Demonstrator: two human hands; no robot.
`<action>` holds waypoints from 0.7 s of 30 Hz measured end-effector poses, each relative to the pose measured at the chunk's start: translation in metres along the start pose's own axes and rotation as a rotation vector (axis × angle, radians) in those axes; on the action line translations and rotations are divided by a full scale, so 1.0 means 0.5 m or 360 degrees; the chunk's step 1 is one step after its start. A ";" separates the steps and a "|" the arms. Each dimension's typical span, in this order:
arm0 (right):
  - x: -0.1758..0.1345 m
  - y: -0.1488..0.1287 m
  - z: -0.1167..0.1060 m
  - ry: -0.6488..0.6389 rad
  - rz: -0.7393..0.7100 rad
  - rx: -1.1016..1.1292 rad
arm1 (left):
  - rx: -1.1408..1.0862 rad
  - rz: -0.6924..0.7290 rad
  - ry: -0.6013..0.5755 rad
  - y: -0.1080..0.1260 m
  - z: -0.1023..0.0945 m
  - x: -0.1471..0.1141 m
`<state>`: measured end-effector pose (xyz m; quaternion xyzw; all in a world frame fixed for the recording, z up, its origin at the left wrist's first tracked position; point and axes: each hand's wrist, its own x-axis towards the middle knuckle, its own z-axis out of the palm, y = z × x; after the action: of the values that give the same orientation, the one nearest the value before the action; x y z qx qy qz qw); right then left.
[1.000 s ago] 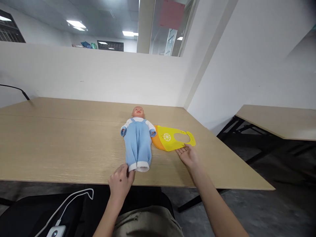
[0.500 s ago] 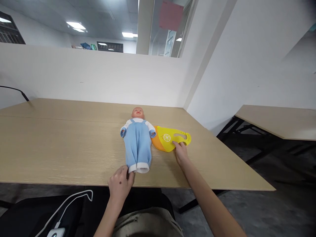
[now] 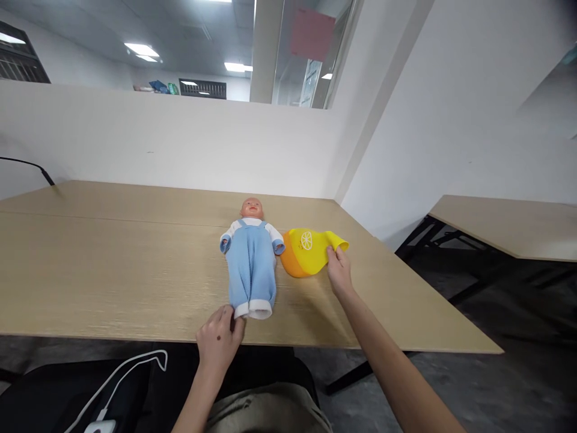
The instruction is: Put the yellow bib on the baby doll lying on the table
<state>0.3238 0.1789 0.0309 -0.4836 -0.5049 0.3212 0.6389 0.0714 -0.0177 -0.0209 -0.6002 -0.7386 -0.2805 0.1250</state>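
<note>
A baby doll [image 3: 250,258] in blue overalls is laid on its back on the tabletop [image 3: 112,264], head away from the person and feet near the front edge. The left hand [image 3: 219,341] is closed on the cuff of the doll's left trouser leg, right at that edge. Just beside the doll's right arm, a yellow and orange silicone bib [image 3: 309,251] is gripped at its near side by the right hand [image 3: 339,272], with part of it raised off the surface and the rest apparently resting there.

The bib is soft and held only at one edge, so it could flop, fold over on itself or slide out of the fingers. Because its orange pocket lies against the doll's sleeve, the doll could be nudged sideways as the bib is drawn across. A pull on the cuff could drag the doll off the front edge.
</note>
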 end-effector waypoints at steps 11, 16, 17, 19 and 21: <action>-0.033 -0.244 -0.072 -0.0425 -0.0054 0.0324 | -0.0888 -0.0405 0.0083 0.003 -0.020 -0.008; -0.092 -0.362 -0.113 -0.0578 -0.0079 0.0564 | -0.1557 -0.0253 0.0398 0.020 -0.071 -0.010; -0.106 -0.382 -0.118 -0.0605 -0.0098 0.0589 | -0.1599 -0.0190 0.0426 0.021 -0.084 -0.004; -0.134 -0.413 -0.126 -0.0668 -0.0181 0.0620 | -0.1624 -0.0045 0.0420 0.018 -0.109 0.013; -0.159 -0.431 -0.128 -0.0724 -0.0243 0.0615 | -0.1608 0.0138 0.0363 0.012 -0.129 0.033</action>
<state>0.3456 0.0183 0.2056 -0.2295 -0.5994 0.4624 0.6117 0.0634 -0.0402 0.0418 -0.5814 -0.4671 -0.6602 -0.0892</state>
